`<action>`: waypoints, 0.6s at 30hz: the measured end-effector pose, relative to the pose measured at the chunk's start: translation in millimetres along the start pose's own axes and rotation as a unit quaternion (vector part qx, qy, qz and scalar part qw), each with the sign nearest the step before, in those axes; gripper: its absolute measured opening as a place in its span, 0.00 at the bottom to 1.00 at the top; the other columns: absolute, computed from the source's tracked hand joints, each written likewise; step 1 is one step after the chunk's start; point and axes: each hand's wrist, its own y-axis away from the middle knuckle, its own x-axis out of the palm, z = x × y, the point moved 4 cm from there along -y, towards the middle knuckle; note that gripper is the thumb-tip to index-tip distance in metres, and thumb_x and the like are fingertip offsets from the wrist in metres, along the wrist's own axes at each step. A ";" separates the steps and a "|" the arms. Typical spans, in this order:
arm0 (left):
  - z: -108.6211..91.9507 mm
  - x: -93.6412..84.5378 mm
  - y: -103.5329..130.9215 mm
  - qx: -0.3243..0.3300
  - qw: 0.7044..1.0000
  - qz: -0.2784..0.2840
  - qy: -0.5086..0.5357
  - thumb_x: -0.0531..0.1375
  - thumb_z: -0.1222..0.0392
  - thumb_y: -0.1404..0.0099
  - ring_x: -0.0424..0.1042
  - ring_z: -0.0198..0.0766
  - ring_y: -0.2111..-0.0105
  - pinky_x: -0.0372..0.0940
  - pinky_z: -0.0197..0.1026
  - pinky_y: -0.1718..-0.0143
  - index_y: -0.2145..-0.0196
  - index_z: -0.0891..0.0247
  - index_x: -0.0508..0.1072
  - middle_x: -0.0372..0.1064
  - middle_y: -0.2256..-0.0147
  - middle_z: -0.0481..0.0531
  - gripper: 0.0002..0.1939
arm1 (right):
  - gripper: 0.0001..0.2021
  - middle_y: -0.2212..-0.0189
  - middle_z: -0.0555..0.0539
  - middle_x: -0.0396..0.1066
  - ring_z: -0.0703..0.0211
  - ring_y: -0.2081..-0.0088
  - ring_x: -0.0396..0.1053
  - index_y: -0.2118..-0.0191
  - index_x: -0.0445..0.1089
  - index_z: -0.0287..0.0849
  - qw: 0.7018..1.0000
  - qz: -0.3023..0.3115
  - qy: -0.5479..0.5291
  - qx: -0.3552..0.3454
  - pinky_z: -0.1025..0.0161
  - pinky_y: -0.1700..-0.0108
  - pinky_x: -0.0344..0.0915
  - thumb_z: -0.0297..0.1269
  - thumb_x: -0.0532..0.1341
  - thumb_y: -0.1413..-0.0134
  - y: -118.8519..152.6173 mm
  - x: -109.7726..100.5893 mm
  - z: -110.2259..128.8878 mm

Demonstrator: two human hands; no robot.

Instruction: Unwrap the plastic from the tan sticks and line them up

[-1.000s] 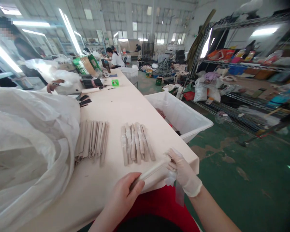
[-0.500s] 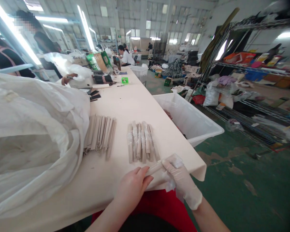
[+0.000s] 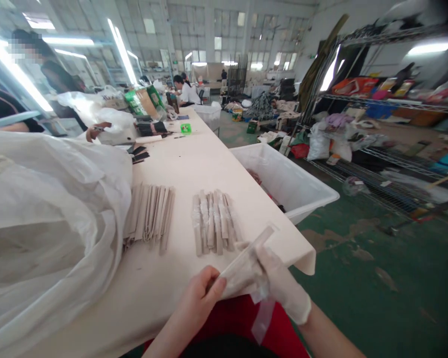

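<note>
Pinching the near end of a folded beige strip (image 3: 232,274) between thumb and fingers of the bare left hand (image 3: 198,294), and gripping farther along it with curled fingers of the gloved right hand (image 3: 282,283). Holding the strip at a slant near the close edge of a long table (image 3: 209,159), with clear plastic (image 3: 263,320) bunched at the right hand and dangling over red cloth (image 3: 218,320). Having on the left a big white sack (image 3: 67,171), slack and wide-mouthed; cannot make out the contents. Finding past the table's right side a white plastic tub (image 3: 308,194) with reddish and dark material (image 3: 254,175) low inside, and, farther off, a second white tub (image 3: 208,115), too distant to read. Working over a smooth cream cover, draped at the corner above a worn green floor (image 3: 343,258), in a high workshop with tube lights (image 3: 121,52) and a loaded wire rack (image 3: 381,102). Counting one strip in hand, one row of folded strips (image 3: 149,214) beside the sack, too tightly packed to number, one cluster of plastic-wrapped strips (image 3: 213,221), perhaps six but overlapping, one small green container (image 3: 185,129), two tubs, one sack, one person in a white top (image 3: 188,94) and two people in dark clothes (image 3: 57,74).
</note>
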 end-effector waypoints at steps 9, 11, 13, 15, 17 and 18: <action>-9.2 25.1 -9.8 0.007 1.000 0.008 -0.020 0.46 0.53 0.36 0.56 0.34 0.76 0.51 0.36 0.73 0.75 0.61 0.58 0.53 0.79 0.43 0.13 | 0.19 0.83 0.52 0.67 0.63 0.81 0.63 0.73 0.73 0.40 0.992 -0.024 -0.110 0.064 0.66 0.79 0.62 0.53 0.69 0.64 0.6 1.1 -10.4; -7.2 29.1 -8.9 0.004 0.999 0.024 -0.021 0.47 0.54 0.36 0.56 0.34 0.76 0.51 0.35 0.74 0.76 0.61 0.58 0.53 0.79 0.43 0.13 | 0.20 0.84 0.53 0.66 0.65 0.82 0.61 0.69 0.74 0.41 0.989 -0.065 -0.127 0.046 0.69 0.81 0.59 0.54 0.67 0.62 -2.9 -9.3 -5.5; -6.4 34.5 -10.7 0.008 1.000 0.012 -0.010 0.47 0.54 0.37 0.57 0.33 0.76 0.51 0.35 0.74 0.76 0.61 0.58 0.54 0.79 0.43 0.13 | 0.20 0.81 0.53 0.68 0.65 0.80 0.63 0.69 0.74 0.42 0.985 -0.104 -0.131 0.034 0.70 0.79 0.60 0.53 0.68 0.63 -7.4 -17.0 -4.8; -7.2 41.6 -19.5 0.010 1.000 -0.024 0.017 0.47 0.55 0.37 0.57 0.33 0.77 0.51 0.34 0.75 0.77 0.61 0.57 0.54 0.80 0.43 0.13 | 0.19 0.78 0.51 0.70 0.63 0.76 0.66 0.70 0.74 0.40 0.988 -0.061 -0.134 0.042 0.68 0.74 0.64 0.52 0.69 0.64 -12.6 -14.2 -10.4; -8.7 47.3 -36.9 -0.002 0.997 -0.060 0.052 0.47 0.55 0.37 0.57 0.32 0.80 0.52 0.33 0.77 0.78 0.61 0.57 0.53 0.83 0.42 0.13 | 0.18 0.81 0.53 0.67 0.65 0.79 0.64 0.70 0.73 0.39 0.986 -0.031 -0.154 0.049 0.68 0.76 0.62 0.51 0.68 0.61 -17.6 -12.5 -15.7; -9.9 48.2 -48.2 -0.012 0.995 -0.072 0.067 0.46 0.55 0.37 0.57 0.31 0.81 0.52 0.33 0.79 0.78 0.61 0.57 0.53 0.84 0.42 0.13 | 0.17 0.85 0.55 0.64 0.67 0.83 0.60 0.70 0.73 0.39 0.984 -0.026 -0.172 0.047 0.70 0.79 0.59 0.50 0.67 0.58 -20.7 -14.1 -15.4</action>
